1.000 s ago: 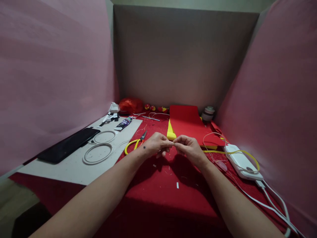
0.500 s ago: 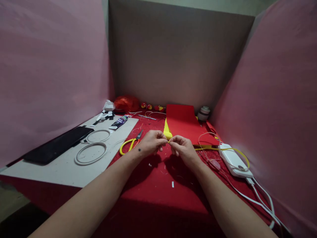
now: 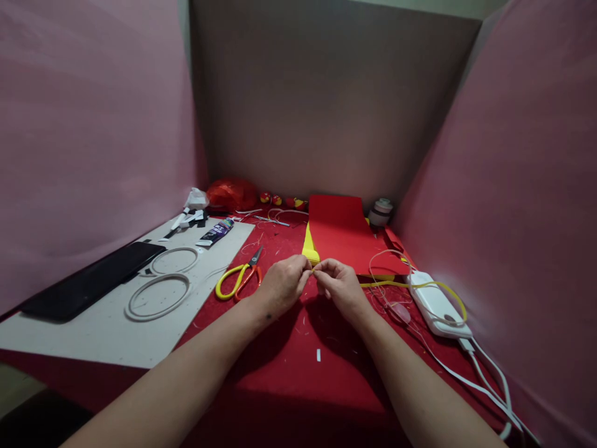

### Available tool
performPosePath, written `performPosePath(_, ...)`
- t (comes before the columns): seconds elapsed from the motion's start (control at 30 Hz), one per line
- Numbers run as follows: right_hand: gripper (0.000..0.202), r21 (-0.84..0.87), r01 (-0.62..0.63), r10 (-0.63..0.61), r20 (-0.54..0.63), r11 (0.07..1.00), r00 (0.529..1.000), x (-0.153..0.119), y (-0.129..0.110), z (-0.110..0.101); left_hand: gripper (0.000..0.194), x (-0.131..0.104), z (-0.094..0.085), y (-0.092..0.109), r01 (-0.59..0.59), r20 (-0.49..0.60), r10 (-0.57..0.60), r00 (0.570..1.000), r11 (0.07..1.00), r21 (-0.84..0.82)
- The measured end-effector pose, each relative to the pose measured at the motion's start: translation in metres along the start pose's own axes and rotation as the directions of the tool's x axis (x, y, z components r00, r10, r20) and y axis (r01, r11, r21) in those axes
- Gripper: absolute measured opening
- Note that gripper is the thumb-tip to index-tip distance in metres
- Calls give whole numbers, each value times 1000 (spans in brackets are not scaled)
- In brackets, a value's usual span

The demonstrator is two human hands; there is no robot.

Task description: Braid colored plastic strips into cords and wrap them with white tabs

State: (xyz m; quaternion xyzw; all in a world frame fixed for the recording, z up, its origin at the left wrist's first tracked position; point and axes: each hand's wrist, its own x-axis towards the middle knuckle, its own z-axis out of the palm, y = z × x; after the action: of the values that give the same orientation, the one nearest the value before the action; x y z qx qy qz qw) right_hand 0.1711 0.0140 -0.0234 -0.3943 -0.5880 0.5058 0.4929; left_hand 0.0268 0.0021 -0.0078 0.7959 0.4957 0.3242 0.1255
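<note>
My left hand and my right hand meet fingertip to fingertip over the red cloth. Both are pinched on a tiny yellow piece, mostly covered by the fingers. Just behind the fingertips lie yellow strips, partly beneath a large red sheet. Scissors with one yellow and one orange-looking handle lie left of my left hand, blades pointing away. A yellow band runs to the right behind my right hand.
On the left, a pale board holds two grey rings, a black flat case and a glue tube. At right lie a white power bank and cables. A jar and red bag stand behind.
The whole view has shifted slightly. My left hand has turned, its back now more upward and its fingers more curled; both hands stay pinched together at the yellow piece.
</note>
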Motion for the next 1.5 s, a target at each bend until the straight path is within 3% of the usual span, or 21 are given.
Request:
performPosePath(0.27, 18, -72, 0, 1, 17, 997, 1000, -5, -1, 2, 21, -6, 3, 1, -17, 73, 4, 997, 984, 175)
performPosePath(0.5, 21, -59, -46, 47, 15, 997, 999, -9, -2, 2, 22, -6, -10, 17, -70, 198, 21, 980, 967, 245)
performPosePath(0.67, 25, 6, -76, 75, 33, 997, 997, -10, -5, -2, 18, 4, -23, 20, -41, 217, 12, 976, 991, 130)
performPosePath(0.8, 26, 71, -100, 88, 151, 992, 985, -11, -7, -6, 11, 9, -38, 16, 27, 290, -17, 957, 999, -31)
performPosePath(0.9, 25, 87, -110, 86, 241, 990, 967, -12, -7, -6, 12, 8, -45, 7, 144, 430, -31, 902, 961, -234)
performPosePath(1.03, 22, 60, -96, 75, 281, 994, 957, -12, -4, -4, 14, 6, -43, -7, 381, 586, -28, 810, 784, -490)
performPosePath(1.23, 28, 34, -116, 103, 252, 993, 962, -7, 3, 0, 7, 8, -35, -13, 427, 593, -104, 799, 792, -437)
performPosePath(1.5, 27, -37, -45, 50, 143, 998, 988, 2, -11, -14, 7, 28, -29, 2, 456, 559, -123, 820, 730, -509)
